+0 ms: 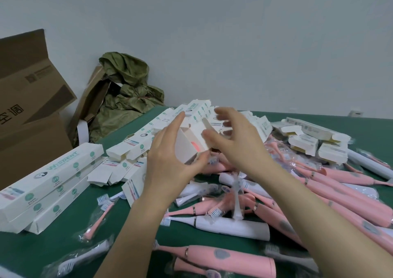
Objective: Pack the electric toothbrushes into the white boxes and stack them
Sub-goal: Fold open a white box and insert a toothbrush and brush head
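Nearest me, a pink toothbrush [223, 254] is lying flat on the green table [63, 243], just below my forearms. Brown cartons [32, 111] are standing off the table's far left, with a crumpled olive bag [127, 86] beside them. A loose pile of pink and white toothbrushes [331, 194] is spreading across the right half of the table, under and beyond my right arm. Closed white boxes [49, 182] are sitting stacked at the left edge, and a heap of open-ended boxes [136, 143] is lying behind my left hand [168, 163]. That hand is gripping one open white box [187, 148] above the pile, thumb curled under its lower edge and fingers running up its left side, the open end facing me. Something pink [194, 147] is showing inside it. My right hand [236, 141] is hovering at that open end, fingers apart and blurred, thumb touching the box by its raised flap [207, 123]. I cannot tell whether it is pinching the flap.
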{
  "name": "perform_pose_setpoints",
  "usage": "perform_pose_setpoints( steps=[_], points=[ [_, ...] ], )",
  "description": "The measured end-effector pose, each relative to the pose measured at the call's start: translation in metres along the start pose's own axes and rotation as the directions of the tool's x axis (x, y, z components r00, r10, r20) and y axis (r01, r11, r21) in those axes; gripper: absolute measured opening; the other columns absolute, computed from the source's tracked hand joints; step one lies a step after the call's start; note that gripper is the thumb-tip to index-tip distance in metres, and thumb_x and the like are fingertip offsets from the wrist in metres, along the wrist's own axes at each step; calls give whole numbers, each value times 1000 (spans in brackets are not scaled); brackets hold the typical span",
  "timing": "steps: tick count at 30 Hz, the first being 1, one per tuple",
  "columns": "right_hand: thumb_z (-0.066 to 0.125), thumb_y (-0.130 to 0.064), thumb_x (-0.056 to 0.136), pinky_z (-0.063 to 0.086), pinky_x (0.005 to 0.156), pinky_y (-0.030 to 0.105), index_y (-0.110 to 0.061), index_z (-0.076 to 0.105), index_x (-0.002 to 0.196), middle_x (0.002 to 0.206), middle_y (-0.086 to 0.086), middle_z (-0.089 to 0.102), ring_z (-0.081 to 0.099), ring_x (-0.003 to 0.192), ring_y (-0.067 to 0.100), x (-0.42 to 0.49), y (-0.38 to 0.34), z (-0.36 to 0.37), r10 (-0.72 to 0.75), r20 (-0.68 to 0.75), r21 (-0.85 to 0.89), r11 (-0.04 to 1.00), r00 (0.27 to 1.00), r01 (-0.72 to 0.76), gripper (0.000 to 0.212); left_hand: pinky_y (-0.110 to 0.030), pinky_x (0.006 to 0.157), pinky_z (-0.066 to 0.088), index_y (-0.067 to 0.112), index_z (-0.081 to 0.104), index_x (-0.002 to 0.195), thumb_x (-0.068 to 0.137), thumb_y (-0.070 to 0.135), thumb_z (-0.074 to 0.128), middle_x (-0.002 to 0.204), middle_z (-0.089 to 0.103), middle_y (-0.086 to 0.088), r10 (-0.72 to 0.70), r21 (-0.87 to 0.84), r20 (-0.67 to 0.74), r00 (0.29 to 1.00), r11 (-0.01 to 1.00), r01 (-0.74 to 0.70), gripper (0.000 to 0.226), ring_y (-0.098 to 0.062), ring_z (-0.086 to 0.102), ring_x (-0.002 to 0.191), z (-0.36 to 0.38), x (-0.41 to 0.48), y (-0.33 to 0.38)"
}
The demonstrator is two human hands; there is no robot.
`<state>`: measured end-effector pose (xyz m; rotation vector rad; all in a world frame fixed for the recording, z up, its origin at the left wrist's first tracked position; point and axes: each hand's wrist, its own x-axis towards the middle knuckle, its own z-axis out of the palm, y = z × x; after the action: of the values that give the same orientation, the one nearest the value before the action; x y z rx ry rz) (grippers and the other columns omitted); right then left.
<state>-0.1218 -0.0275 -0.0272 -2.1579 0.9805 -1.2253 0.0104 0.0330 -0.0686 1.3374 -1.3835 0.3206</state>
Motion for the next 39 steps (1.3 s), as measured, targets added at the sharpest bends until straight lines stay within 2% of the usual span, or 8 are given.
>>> perform_pose_setpoints(
  steps=[5, 11, 15, 18, 21, 25, 29, 39],
  points=[
    [46, -7, 88, 43, 61, 37, 13, 58, 83, 78, 31, 59, 48, 62, 28, 0, 12, 7, 91, 48, 128, 987, 995, -97, 24, -22, 93, 34, 58, 20, 136, 55, 64, 74, 125, 40, 25, -37, -25, 338, 940, 999, 48, 98, 9, 34, 113, -1, 2, -4],
    [48, -4, 86, 32, 60, 33, 11, 46, 68, 60, 24, 38, 34, 60, 21, 1, 5, 8, 74, 31, 233, 969, 997, -79, 23, -13, 83, 38, 31, 50, 108, 70, 40, 67, 106, 56, 18, -20, -85, 141, 990, 996, 32, 43, -3, 51, 101, 11, 4, -2],
    [49, -26, 93, 37, 66, 38, 11, 54, 80, 69, 25, 44, 40, 66, 22, -5, -3, 11, 80, 48, 408, 908, 996, -93, 40, -17, 73, 39, 29, 49, 94, 68, 43, 56, 91, 55, 15, -89, -89, 54, 995, 992, 93, 30, -11, 52, 88, 17, 7, 3],
    [46, -24, 98, 47, 71, 41, -16, 68, 85, 73, -3, 60, 56, 72, 10, -11, -6, 19, 170, 120, 554, 806, 978, -208, 27, -13, 67, 34, 27, 46, 83, 68, 38, 50, 79, 53, 14, -99, -76, -18, 995, 992, 98, 19, -10, 48, 79, 21, 9, 7],
    [41, -15, 100, 48, 98, 39, -36, 64, 101, 112, -11, 67, 61, 108, 5, -15, -6, 31, 213, 178, 617, 737, 961, -278, 31, -19, 66, 34, 24, 45, 82, 71, 32, 48, 76, 51, 13, -114, -39, -10, 993, 993, 114, 14, -11, 46, 77, 23, 10, 11],
    [44, -15, 98, 53, 85, 32, -38, 65, 100, 91, -22, 70, 65, 90, 2, -14, 2, 31, 273, 84, 625, 735, 958, -264, 31, -23, 96, 30, 22, 46, 121, 66, 45, 55, 117, 50, 7, -54, 70, 215, 975, 997, 39, 60, -11, 37, 111, 18, 6, 6],
    [43, -16, 98, 43, 66, 18, -29, 65, 116, 69, -17, 63, 50, 56, -4, -13, 14, 29, 257, -10, 599, 775, 966, -201, 31, -28, 94, 25, 26, 38, 135, 61, 59, 63, 124, 42, 5, -114, 279, 292, 950, 960, 29, 84, -17, 34, 118, 7, 2, -5],
    [35, -23, 102, 27, 98, 1, -18, 45, 140, 136, -12, 49, 36, 116, -15, -24, 11, 31, 58, -94, 282, 959, 994, -29, 39, -37, 87, 45, 23, 53, 135, 69, 23, 81, 111, 57, -2, -144, 67, 188, 971, 989, 134, 72, -24, 54, 106, 16, -2, -2]
  ],
)
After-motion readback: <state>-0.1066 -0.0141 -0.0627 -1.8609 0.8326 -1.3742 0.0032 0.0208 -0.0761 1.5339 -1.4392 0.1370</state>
